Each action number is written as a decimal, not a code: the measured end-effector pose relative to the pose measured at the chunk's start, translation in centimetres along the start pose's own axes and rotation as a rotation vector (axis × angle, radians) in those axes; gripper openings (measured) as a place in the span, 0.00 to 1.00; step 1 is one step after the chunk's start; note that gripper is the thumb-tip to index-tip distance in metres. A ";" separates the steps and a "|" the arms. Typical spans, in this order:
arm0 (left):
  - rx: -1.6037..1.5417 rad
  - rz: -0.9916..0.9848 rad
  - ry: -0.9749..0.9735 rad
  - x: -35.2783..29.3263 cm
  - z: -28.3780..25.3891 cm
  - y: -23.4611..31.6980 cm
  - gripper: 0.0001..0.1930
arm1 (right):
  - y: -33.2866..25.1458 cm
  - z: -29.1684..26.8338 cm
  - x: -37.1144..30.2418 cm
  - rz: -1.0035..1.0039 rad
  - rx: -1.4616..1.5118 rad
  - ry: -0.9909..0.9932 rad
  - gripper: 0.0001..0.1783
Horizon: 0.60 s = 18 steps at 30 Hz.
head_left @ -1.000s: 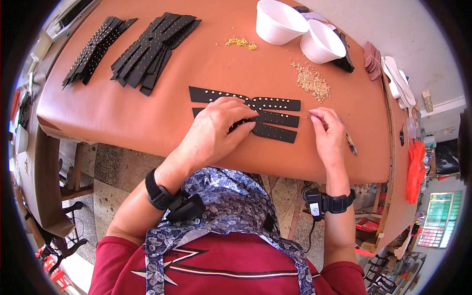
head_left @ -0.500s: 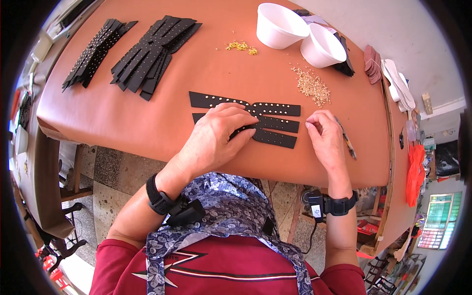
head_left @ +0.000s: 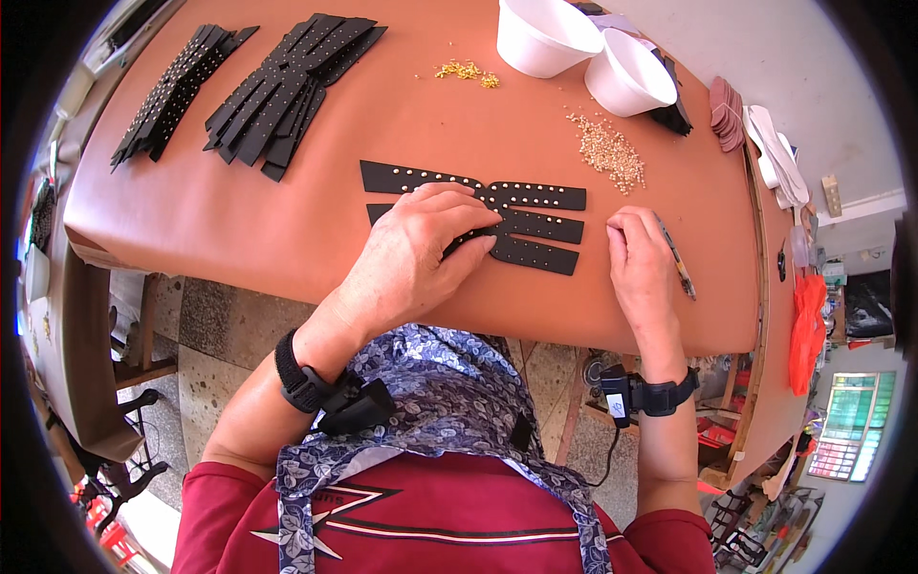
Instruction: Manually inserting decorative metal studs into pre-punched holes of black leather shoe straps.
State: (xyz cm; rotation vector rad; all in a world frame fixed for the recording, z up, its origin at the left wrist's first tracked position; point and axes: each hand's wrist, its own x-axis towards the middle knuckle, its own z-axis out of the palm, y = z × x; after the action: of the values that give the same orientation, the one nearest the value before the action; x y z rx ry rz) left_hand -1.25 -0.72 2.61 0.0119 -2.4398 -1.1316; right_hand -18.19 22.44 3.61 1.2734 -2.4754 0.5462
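A black, multi-strip studded piece [head_left: 540, 226], which looks like leather, lies flat on the brown-covered table. Rows of gold studs run along its upper strips; the lowest right strip shows only small dots. My left hand [head_left: 411, 244] rests over its left half, fingers curled and thumb near the forefinger at the middle, hiding much of that side. Right of the piece and apart from it, my right hand [head_left: 639, 256] is closed in a pinch; whatever lies between the fingertips is too small to make out. A slim pen-like tool [head_left: 681, 263] lies by my right hand.
Loose gold studs [head_left: 612, 156] lie in a pile beyond my right hand. Brighter yellow bits [head_left: 467, 74] lie farther back. Two white tubs, a large one [head_left: 545, 43] and a smaller one [head_left: 626, 81], stand behind. Stacked studded black pieces [head_left: 287, 91] sit far left.
My right hand has shifted slightly to the right, away from the black piece. My left hand stays on the piece. The whole view has moved slightly.
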 end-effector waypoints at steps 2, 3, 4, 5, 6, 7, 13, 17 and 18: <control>0.001 -0.003 -0.002 0.0 0.0 0.0 0.13 | 0.3 -0.3 -0.1 0.004 0.051 -0.006 0.04; 0.004 -0.005 -0.005 -0.1 0.0 0.0 0.13 | 0.3 -0.3 -0.2 0.002 0.051 -0.002 0.04; 0.007 -0.001 -0.002 -0.2 -0.1 0.0 0.13 | 0.3 -0.3 -0.3 0.054 0.113 -0.006 0.04; 0.008 0.000 -0.006 -0.3 -0.1 0.0 0.13 | 0.3 -0.4 -0.4 0.106 0.176 -0.009 0.04; 0.007 0.005 -0.012 -0.3 -0.1 0.0 0.13 | 0.5 -0.4 -0.5 0.106 0.172 -0.002 0.04; 0.008 0.013 -0.011 -0.2 0.0 -0.1 0.13 | 0.7 -0.4 -0.6 0.172 0.232 -0.005 0.04; 0.008 -0.020 -0.007 -0.3 0.1 0.0 0.13 | 1.5 -0.4 -0.7 0.262 0.312 -0.028 0.06; 0.007 -0.008 0.000 -0.1 0.1 -0.1 0.13 | 1.2 -0.4 -0.6 0.259 0.303 -0.037 0.05; 0.010 -0.004 0.001 -0.1 0.1 -0.1 0.12 | 1.1 -0.4 -0.5 0.259 0.304 -0.037 0.05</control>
State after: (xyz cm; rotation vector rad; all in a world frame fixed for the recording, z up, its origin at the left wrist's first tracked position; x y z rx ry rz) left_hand -1.22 -0.70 2.38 0.0206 -2.4453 -1.1213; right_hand -18.77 23.62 3.53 1.0720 -2.6829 1.0049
